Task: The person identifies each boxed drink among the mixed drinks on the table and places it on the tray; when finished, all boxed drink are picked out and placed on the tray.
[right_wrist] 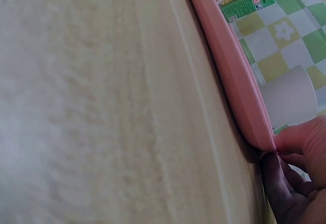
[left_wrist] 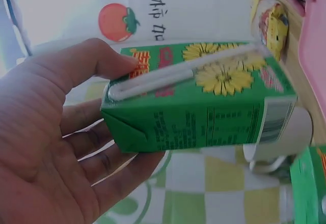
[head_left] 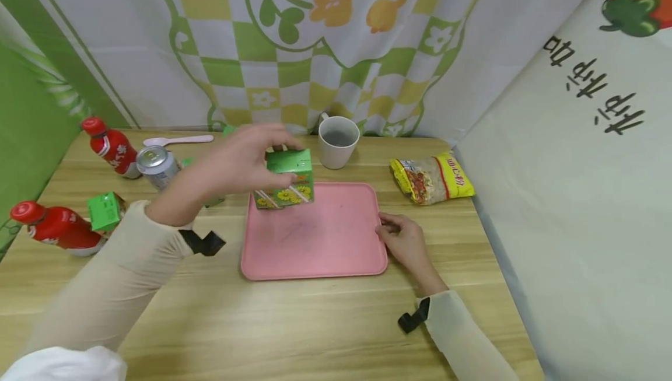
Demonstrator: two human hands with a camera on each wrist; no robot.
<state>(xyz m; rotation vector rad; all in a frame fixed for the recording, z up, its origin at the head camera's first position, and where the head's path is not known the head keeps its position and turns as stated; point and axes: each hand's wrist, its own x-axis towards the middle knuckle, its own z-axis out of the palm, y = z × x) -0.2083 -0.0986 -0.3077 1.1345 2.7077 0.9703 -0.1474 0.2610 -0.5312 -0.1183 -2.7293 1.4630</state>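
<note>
My left hand (head_left: 236, 156) grips a green drink carton (head_left: 296, 185) by its top end, over the back left part of the pink tray (head_left: 336, 235). In the left wrist view, the carton shows yellow flowers and a white straw along its side, with my thumb on that face and fingers around the back. Another green carton (left_wrist: 309, 183) enters that view at lower right. My right hand (head_left: 406, 244) pinches the tray's right edge; the right wrist view shows the rim (right_wrist: 237, 81) between thumb and fingers.
A white mug (head_left: 338, 144) stands behind the tray, a yellow food bag (head_left: 433, 178) to its right. Left are red bottles (head_left: 112, 147), a silver can (head_left: 157, 166), a pink spoon (head_left: 178, 140) and a green carton (head_left: 105, 212). A patterned curtain (head_left: 210, 48) hangs behind the table.
</note>
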